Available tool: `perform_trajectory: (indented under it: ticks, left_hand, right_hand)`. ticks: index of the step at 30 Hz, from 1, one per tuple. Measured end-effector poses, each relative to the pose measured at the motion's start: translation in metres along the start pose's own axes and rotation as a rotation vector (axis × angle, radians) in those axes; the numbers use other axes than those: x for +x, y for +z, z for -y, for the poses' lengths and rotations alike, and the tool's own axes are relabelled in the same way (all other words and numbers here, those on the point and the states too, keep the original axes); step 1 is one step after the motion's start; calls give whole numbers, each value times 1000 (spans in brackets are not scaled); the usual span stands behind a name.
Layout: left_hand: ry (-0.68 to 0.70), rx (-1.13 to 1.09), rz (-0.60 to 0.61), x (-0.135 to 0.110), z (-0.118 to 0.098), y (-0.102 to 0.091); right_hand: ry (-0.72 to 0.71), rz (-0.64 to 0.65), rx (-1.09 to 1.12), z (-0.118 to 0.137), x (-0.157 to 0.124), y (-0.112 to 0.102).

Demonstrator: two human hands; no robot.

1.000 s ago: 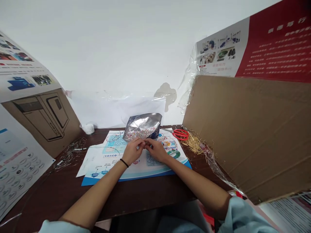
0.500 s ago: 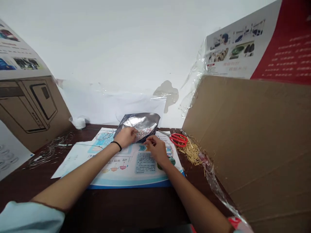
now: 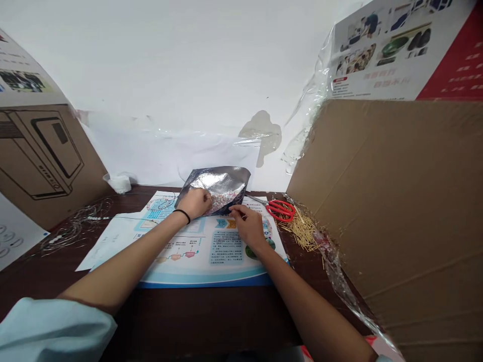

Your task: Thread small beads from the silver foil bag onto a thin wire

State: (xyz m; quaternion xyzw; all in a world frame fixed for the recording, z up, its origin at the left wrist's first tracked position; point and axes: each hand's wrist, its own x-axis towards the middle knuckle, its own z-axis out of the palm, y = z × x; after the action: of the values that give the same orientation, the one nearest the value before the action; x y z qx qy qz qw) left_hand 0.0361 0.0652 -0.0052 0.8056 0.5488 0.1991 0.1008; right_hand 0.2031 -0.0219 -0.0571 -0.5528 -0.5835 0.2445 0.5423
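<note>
A silver foil bag (image 3: pixel 230 178) lies open on the printed sheet (image 3: pixel 222 274), with many tiny pink, white and red beads (image 3: pixel 222 201) on its shiny lining. My left hand (image 3: pixel 194 203), with a black band at the wrist, is over the bag's left part beside the beads. Its fingers are curled together, and what they hold, if anything, is hidden. At the bag's lower right edge is my right hand (image 3: pixel 249 224), thumb and forefinger pinched; anything between them is too small to make out. A thin thread (image 3: pixel 132 217) runs over the paper toward my left forearm.
Red-handled scissors (image 3: pixel 279 210) lie right of the bag, against a pile of thin golden sticks (image 3: pixel 304 231). Tangled clear line (image 3: pixel 77 226) and a white plastic cup (image 3: pixel 119 183) are at left. Cardboard panels (image 3: pixel 407 211) stand at both sides, a wall behind.
The camera view has shifted slightly. My right fingertips have moved up, closer to the bag's edge. My left fingers look more tightly curled, still over the bag.
</note>
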Motion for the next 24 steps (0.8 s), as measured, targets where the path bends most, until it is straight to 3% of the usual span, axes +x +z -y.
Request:
perform_trajectory:
  ticks: [3,7,10,14,24]
  left_hand:
    - [13,-278,-90,-19,0,-4]
    - [-111,-694,-165,-57,-5,2]
    - [-181,-971,-99,-73,-14,12]
    - [-202,-1265,19,-74,-19,20]
    - [-273,-1393,257,-68,-12,28]
  right_hand:
    - [-25,23,-17,-1,-2,2]
    - [-78,79,-49,0,-7,13]
    - [-94,66,-59,2,-9,20]
    - [-160,14,-66,7,-11,21]
    - [-221,27,-206,9,-14,16]
